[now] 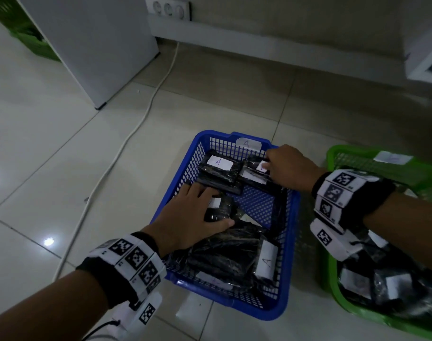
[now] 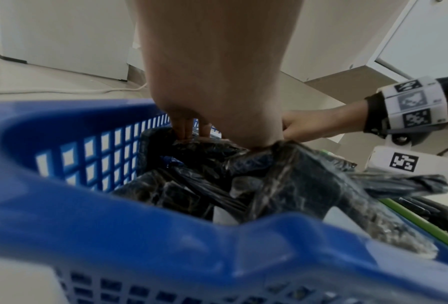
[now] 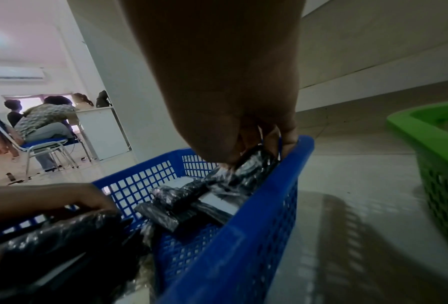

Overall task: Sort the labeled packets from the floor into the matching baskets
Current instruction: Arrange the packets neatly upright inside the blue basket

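Note:
A blue basket (image 1: 288, 242) marked "A" on its far rim stands on the tiled floor and holds several black packets with white labels. My left hand (image 1: 216, 207) reaches in from the near left and grips a black packet (image 1: 220, 212), thumb along its near edge. My right hand (image 1: 271, 166) is at the far right corner, fingers curled onto another labeled packet (image 1: 253, 174). In the right wrist view the fingers (image 3: 272, 142) pinch that packet (image 3: 251, 164) against the basket wall (image 3: 243, 226). A green basket (image 1: 333, 158) with several packets stands to the right.
A white cable (image 1: 126, 143) runs over the floor left of the blue basket. A white cabinet (image 1: 99, 45) and a wall socket strip (image 1: 168, 8) stand behind. Another green basket (image 1: 25, 33) is at the far left. People sit far off (image 3: 43, 119).

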